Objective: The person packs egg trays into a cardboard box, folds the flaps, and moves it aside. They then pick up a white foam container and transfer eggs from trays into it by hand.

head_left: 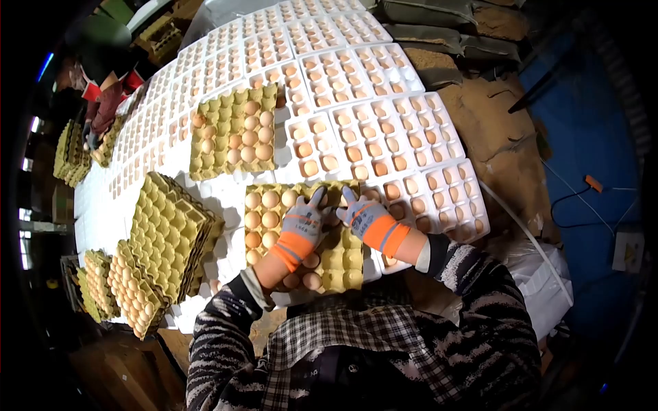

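Observation:
A yellow pulp egg tray (343, 262) lies in front of me, with brown eggs (271, 219) filling its left side and several more near its lower edge. Over the tray's upper middle, my left hand (303, 225), in a grey and orange glove, has its fingers curled around an egg, mostly hidden by the glove. My right hand (370, 218), gloved alike, is closed beside it near the tray's right edge, its fingertips on an egg that shows only in part. The two hands' fingertips are close together. Several cups at the tray's lower right hold no egg.
White trays of eggs (370, 130) cover the table beyond and to the right. A second pulp tray (205, 164), partly filled, lies ahead. Stacked pulp trays (168, 233) and egg-filled trays (133, 291) stand left. Another person's sleeve (106, 109) shows at far left. Sacks (439, 38) lie behind.

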The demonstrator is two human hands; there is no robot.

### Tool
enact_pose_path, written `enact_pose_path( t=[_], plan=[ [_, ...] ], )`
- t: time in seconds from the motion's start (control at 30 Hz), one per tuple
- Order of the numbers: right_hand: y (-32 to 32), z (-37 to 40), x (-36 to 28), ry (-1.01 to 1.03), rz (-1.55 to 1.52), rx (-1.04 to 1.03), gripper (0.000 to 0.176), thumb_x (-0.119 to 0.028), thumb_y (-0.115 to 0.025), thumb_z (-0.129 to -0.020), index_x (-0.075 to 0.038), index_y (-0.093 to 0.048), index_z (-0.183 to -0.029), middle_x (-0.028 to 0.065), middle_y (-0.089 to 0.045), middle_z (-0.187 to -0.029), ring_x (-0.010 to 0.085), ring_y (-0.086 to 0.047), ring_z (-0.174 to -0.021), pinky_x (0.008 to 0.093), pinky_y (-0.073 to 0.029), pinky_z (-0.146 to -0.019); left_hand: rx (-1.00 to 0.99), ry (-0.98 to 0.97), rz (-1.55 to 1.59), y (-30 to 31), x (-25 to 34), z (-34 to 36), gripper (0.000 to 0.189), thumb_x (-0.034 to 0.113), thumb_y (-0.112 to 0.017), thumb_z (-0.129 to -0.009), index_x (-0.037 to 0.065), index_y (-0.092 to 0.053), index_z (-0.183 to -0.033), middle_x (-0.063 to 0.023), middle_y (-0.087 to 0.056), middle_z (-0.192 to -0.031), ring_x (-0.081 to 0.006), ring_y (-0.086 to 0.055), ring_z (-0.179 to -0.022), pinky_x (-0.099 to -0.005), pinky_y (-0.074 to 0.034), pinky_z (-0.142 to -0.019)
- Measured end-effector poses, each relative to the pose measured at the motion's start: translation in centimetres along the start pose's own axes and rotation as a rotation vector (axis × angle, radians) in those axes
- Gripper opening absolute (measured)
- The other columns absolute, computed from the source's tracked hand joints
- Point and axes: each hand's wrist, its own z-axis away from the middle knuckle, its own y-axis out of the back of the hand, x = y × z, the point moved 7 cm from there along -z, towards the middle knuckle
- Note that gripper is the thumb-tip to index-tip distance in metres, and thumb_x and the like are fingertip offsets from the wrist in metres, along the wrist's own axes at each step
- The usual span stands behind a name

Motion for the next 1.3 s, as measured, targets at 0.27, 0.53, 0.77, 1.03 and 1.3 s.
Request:
enact_pose_path(
  t=[0.27, 0.53, 0.77, 1.03, 1.3],
  plan=[
    [4.2, 0.3, 12.5, 0.118, -1.18, 0.334, 0.048, -0.024, -0.085, -0.067, -0.007, -0.068, -0.109, 0.0156, -0.061, -0.119, 0.025, -0.062, -0.108, 0.0365, -0.051, -0.094, 0.261, 0.07, 1.463, 4.6, -5.2, -3.6, 0.045, 0.01, -0.074, -0.082, 0.001, -0.061, -0.124, -0.0033, -0.067, -0.104, -0.0097, -0.062, -0.09, -0.0236, -0.051, -0.078],
    [5.3, -6.2, 41.1, -0.426, -0.856, 0.885, 0.042, -0.02, -0.084, -0.069, -0.009, -0.068, -0.106, 0.0103, -0.06, -0.113, 0.0258, -0.059, -0.106, 0.0359, -0.051, -0.091, 0.288, 0.229, 1.58, 6.0, -3.9, -24.4, 0.043, 0.019, -0.078, -0.083, 0.002, -0.064, -0.12, 0.0004, -0.067, -0.081, -0.0045, -0.053, -0.056, -0.0204, -0.043, -0.047],
    [5.4, -11.6, 45.1, -0.533, -0.479, 0.715, 0.051, -0.029, -0.081, -0.07, -0.014, -0.064, -0.116, 0.0115, -0.048, -0.134, 0.0305, -0.054, -0.118, 0.0377, -0.047, -0.099, 0.576, 0.119, 0.514, 9.8, -0.6, -39.6, 0.045, 0.037, -0.074, -0.076, 0.024, -0.068, -0.118, -0.0066, -0.058, -0.13, -0.0299, -0.06, -0.111, -0.0402, -0.05, -0.092],
    [4.2, -13.9, 46.6, -0.336, -0.836, 0.958, 0.037, -0.024, -0.076, -0.077, -0.01, -0.07, -0.111, 0.013, -0.068, -0.111, 0.0305, -0.065, -0.103, 0.0367, -0.05, -0.09, 0.67, -0.003, 0.605, 6.3, -0.7, -41.9, 0.036, 0.019, -0.062, -0.082, 0.02, -0.063, -0.118, -0.012, -0.058, -0.124, -0.0361, -0.06, -0.105, -0.0429, -0.05, -0.09],
    [1.4, -5.2, 32.5, -0.075, -1.529, 0.802, 0.033, -0.006, -0.06, -0.092, 0.001, -0.057, -0.124, 0.0077, -0.061, -0.12, 0.0143, -0.061, -0.099, 0.0265, -0.053, -0.08, 0.541, -0.03, 0.605, 7.1, -5.5, -14.7, 0.048, 0.022, -0.078, -0.076, 0.011, -0.062, -0.121, -0.0123, -0.066, -0.113, -0.0325, -0.066, -0.095, -0.0373, -0.054, -0.082]
  ],
)
